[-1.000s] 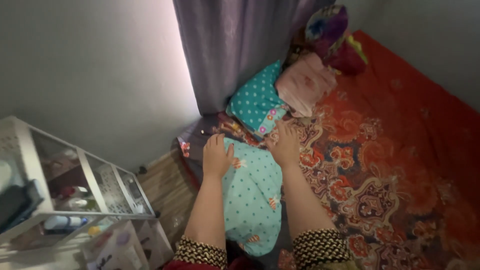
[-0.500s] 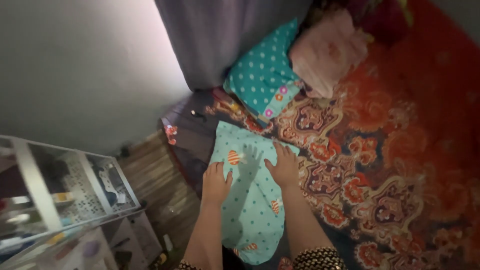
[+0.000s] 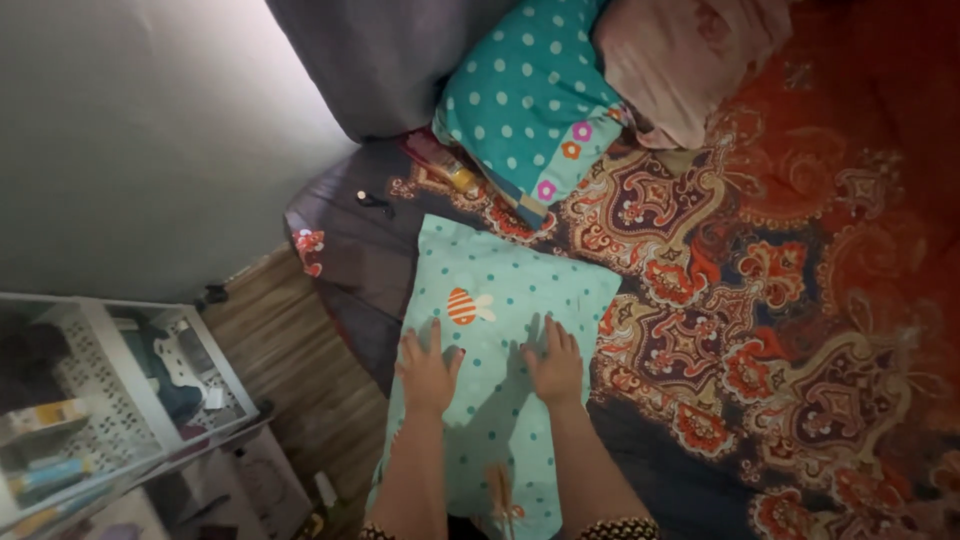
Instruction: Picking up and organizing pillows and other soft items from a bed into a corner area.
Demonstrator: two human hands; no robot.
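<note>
A light turquoise pillowcase (image 3: 505, 290) with dark dots and orange bee prints lies flat on the near left corner of the bed. My left hand (image 3: 428, 368) presses flat on its left side, fingers spread. Just to the right, my right hand (image 3: 555, 364) rests palm down on the same cloth, fingers apart. Neither hand holds anything. The lower end of the pillowcase runs under my forearms toward the bottom edge.
A teal dotted pillow (image 3: 535, 100) and a pink pillow (image 3: 680, 50) lie at the bed's head by a grey curtain (image 3: 380, 50). The red patterned bedsheet (image 3: 800, 300) spreads right. A white shelf unit (image 3: 110, 400) stands on the wooden floor (image 3: 300, 370) to the left.
Both hands have slid down the pillowcase toward me, smoothing it flat. The view has tilted downward, so the pillows sit higher in the frame.
</note>
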